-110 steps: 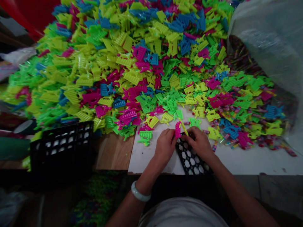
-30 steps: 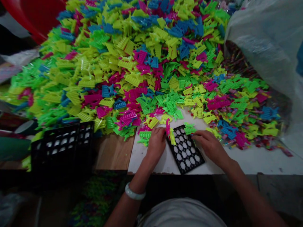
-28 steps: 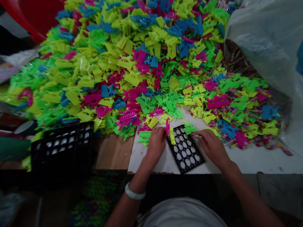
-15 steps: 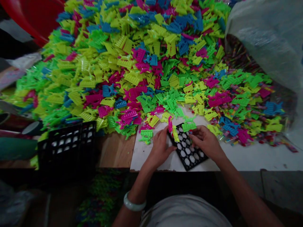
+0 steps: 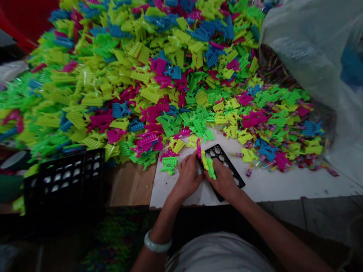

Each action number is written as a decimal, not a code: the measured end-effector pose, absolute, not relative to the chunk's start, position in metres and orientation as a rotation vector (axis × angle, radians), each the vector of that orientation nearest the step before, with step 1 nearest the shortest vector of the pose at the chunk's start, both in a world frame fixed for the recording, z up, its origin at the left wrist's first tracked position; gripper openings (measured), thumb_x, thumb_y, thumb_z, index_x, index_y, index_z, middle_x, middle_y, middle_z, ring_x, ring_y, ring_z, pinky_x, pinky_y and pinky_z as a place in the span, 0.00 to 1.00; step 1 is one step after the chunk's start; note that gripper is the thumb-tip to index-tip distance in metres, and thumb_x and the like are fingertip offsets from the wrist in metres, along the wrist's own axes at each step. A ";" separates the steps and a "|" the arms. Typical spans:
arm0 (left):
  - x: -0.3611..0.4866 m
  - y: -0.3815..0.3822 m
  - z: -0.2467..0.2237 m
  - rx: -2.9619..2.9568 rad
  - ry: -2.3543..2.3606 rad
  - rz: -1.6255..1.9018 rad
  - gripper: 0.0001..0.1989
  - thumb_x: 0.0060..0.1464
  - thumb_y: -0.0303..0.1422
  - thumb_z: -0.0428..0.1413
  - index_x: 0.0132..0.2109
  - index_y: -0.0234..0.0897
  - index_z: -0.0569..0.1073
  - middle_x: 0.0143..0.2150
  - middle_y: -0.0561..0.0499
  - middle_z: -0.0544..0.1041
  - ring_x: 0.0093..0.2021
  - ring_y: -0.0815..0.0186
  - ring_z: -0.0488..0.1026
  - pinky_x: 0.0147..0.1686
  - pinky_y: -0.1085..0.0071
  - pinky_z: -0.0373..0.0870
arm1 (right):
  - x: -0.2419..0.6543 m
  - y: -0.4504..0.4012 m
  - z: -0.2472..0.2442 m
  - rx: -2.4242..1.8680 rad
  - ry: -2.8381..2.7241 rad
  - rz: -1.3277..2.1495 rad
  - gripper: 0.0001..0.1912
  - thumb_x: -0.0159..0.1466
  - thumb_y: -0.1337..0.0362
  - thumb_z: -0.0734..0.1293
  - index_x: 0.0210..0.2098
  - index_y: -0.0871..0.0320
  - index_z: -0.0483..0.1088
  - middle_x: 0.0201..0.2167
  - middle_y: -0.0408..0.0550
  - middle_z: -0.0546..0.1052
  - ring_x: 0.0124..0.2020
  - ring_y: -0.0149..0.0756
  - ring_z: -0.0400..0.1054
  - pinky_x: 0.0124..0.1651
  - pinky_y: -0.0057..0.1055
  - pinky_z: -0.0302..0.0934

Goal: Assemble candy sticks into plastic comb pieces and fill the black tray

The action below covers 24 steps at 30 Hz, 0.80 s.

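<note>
A black tray [image 5: 235,174] with rows of round holes lies tilted on the white board. My left hand [image 5: 185,177] is closed on the tray's left edge, fingers along its side. My right hand [image 5: 225,181] reaches across the tray and pinches a small bright green plastic piece [image 5: 210,169] at the left row of holes. Just beyond that piece, a pink plastic piece [image 5: 199,148] and a yellow plastic piece [image 5: 203,158] stand along the same edge. The right fingertips are partly hidden behind the green piece. A loose green piece [image 5: 169,161] lies left of my left hand.
A big heap of coloured plastic pieces [image 5: 136,83] covers the back of the table. Pieces with small candy-like sticks [image 5: 278,132] lie at right, beside a clear plastic bag [image 5: 306,34]. Black perforated trays [image 5: 65,173] stand at left; a red tub [image 5: 25,22] is behind.
My right hand has moved left across the tray, bringing the green piece from the tray's far end to beside the yellow one. The view has shifted slightly; my left hand stays at the tray's edge.
</note>
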State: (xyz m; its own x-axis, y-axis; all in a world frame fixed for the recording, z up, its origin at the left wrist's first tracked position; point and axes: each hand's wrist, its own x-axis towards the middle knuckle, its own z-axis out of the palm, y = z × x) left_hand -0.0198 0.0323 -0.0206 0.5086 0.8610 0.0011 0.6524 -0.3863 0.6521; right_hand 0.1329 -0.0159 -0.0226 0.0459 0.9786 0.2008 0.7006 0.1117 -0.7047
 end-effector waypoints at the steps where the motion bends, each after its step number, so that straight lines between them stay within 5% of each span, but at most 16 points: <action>1: -0.019 0.032 -0.021 2.181 1.228 0.462 0.40 0.47 0.29 0.57 0.65 0.37 0.49 0.63 0.38 0.61 0.64 0.49 0.54 0.59 0.49 0.51 | 0.135 -0.016 -0.020 -1.623 -1.759 0.559 0.04 0.61 0.66 0.64 0.36 0.57 0.66 0.32 0.48 0.73 0.34 0.39 0.68 0.37 0.33 0.63; 7: -0.018 0.030 -0.021 2.192 1.282 0.517 0.35 0.51 0.30 0.55 0.64 0.38 0.51 0.63 0.39 0.62 0.64 0.49 0.55 0.58 0.49 0.51 | 0.185 -0.037 -0.001 -1.743 -1.704 0.428 0.06 0.65 0.64 0.62 0.41 0.57 0.67 0.36 0.47 0.72 0.36 0.37 0.68 0.39 0.32 0.62; 12: -0.007 0.027 -0.021 2.170 1.146 0.613 0.52 0.46 0.38 0.62 0.68 0.40 0.37 0.68 0.37 0.53 0.67 0.48 0.50 0.60 0.49 0.49 | 0.224 -0.041 -0.009 -2.178 -1.822 0.001 0.16 0.66 0.66 0.60 0.54 0.56 0.65 0.40 0.53 0.69 0.35 0.42 0.67 0.30 0.32 0.58; 16: 0.008 0.028 -0.026 2.122 1.244 0.728 0.49 0.46 0.34 0.61 0.67 0.37 0.40 0.64 0.36 0.59 0.63 0.49 0.57 0.59 0.51 0.54 | 0.224 -0.023 -0.007 -2.255 -2.057 -0.068 0.13 0.67 0.71 0.57 0.47 0.58 0.68 0.38 0.53 0.69 0.32 0.40 0.66 0.27 0.30 0.54; 24: -0.010 0.031 -0.027 2.101 1.224 0.698 0.38 0.45 0.29 0.59 0.62 0.34 0.53 0.59 0.38 0.64 0.61 0.51 0.60 0.58 0.53 0.58 | 0.227 -0.051 -0.010 -1.603 -2.277 -0.038 0.16 0.68 0.71 0.53 0.47 0.57 0.69 0.45 0.53 0.72 0.45 0.41 0.65 0.46 0.36 0.61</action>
